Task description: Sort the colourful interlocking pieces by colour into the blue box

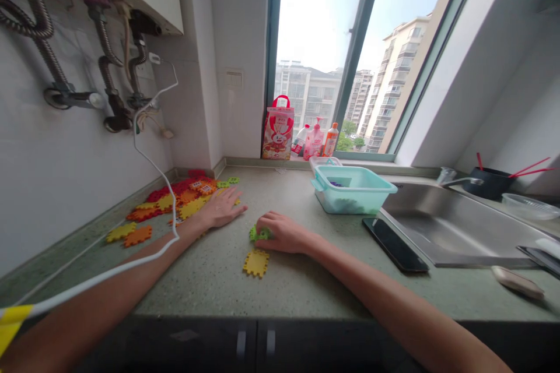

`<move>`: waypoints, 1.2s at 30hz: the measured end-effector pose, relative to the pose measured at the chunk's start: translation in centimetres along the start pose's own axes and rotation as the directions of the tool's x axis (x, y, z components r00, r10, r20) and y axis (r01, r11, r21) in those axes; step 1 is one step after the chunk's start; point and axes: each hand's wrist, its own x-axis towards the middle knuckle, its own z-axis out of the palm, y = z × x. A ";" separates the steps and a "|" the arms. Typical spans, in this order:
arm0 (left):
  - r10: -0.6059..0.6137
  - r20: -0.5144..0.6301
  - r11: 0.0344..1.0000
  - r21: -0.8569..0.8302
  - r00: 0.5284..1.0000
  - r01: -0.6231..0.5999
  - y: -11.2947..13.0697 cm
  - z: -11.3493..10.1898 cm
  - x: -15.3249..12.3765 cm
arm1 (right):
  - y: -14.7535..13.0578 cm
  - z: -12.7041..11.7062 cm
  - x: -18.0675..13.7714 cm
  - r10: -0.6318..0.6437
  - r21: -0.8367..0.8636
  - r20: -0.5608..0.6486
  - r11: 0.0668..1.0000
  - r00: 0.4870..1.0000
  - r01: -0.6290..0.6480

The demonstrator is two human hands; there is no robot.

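Note:
My right hand (280, 232) is closed on a green foam puzzle tile (253, 234), its fingers covering most of it. Just in front of that hand, a yellow foam puzzle tile (256, 263) lies flat on the counter. To the left, my left hand (222, 207) is spread palm down with its fingers stretched out, over the edge of a heap of foam tiles. Red tiles (163, 193), orange tiles (138, 236) and yellow tiles (121, 232) make up that heap. Two small green tiles (233, 180) lie at its far end, beyond my left fingers.
A turquoise plastic tub (354, 201) stands right of centre, with a black phone (395, 245) beside the steel sink (437, 221). A white cable (151, 157) hangs across my left forearm. Bottles (314, 141) and a pink bag (279, 133) line the window.

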 end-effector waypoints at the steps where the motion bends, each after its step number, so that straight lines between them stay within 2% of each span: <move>1: -0.025 0.014 1.000 -0.009 1.000 0.025 -0.2 0.0 0.0 | 0.6 -0.2 -0.2 0.022 -0.050 -0.006 0.999 1.000 -0.022; 5: -0.105 0.030 0.994 -0.007 0.994 0.105 -0.9 0.0 0.0 | 3.2 -2.4 -1.4 0.098 -0.279 -0.066 0.954 0.993 -0.113; 7: -0.129 -0.004 0.992 0.010 0.992 0.129 -1.2 0.1 0.1 | 4.3 -4.3 -2.2 0.104 -0.381 -0.161 0.911 0.981 -0.159; 9: -0.144 -0.043 0.989 0.029 0.989 0.145 -1.4 0.2 0.2 | 5.1 -6.7 -3.1 0.097 -0.453 -0.312 0.859 0.945 -0.237; 11: -0.138 -0.058 0.989 0.055 0.989 0.141 -1.4 0.2 0.3 | 5.8 -9.2 -4.2 0.102 -0.491 -0.492 0.788 0.865 -0.372; 13: -0.112 -0.062 0.989 0.093 0.992 0.118 -1.4 0.2 0.6 | 6.5 -11.5 -5.5 0.127 -0.485 -0.649 0.691 0.750 -0.536; 16: -0.075 -0.086 0.983 0.159 0.993 0.088 -1.3 0.0 1.6 | 7.8 -13.6 -7.6 0.199 -0.422 -0.780 0.534 0.593 -0.733; 18: -0.086 -0.099 0.977 0.186 0.991 0.103 -1.2 -0.1 2.9 | 8.6 -14.1 -8.6 0.265 -0.389 -0.800 0.454 0.538 -0.802; 20: -0.146 -0.094 0.966 0.201 0.985 0.162 -0.9 0.0 4.5 | 9.2 -14.1 -9.2 0.316 -0.377 -0.794 0.414 0.519 -0.829; 23: -0.266 -0.049 0.938 0.215 0.963 0.270 -0.6 0.5 7.1 | 9.0 -13.7 -8.9 0.305 -0.397 -0.780 0.436 0.547 -0.808; 27: -0.304 0.031 0.943 0.148 0.952 0.297 -0.7 1.2 9.4 | 7.1 -12.8 -7.1 0.188 -0.465 -0.731 0.566 0.656 -0.681; 32: -0.162 0.074 0.984 0.089 0.984 0.156 -0.8 1.6 9.5 | 4.5 -9.9 -4.6 0.046 -0.488 -0.581 0.780 0.813 -0.392; 36: 0.009 0.114 1.000 0.028 0.993 -0.013 0.9 1.5 7.8 | 4.0 -7.0 -3.4 0.043 -0.416 -0.442 0.875 0.896 -0.247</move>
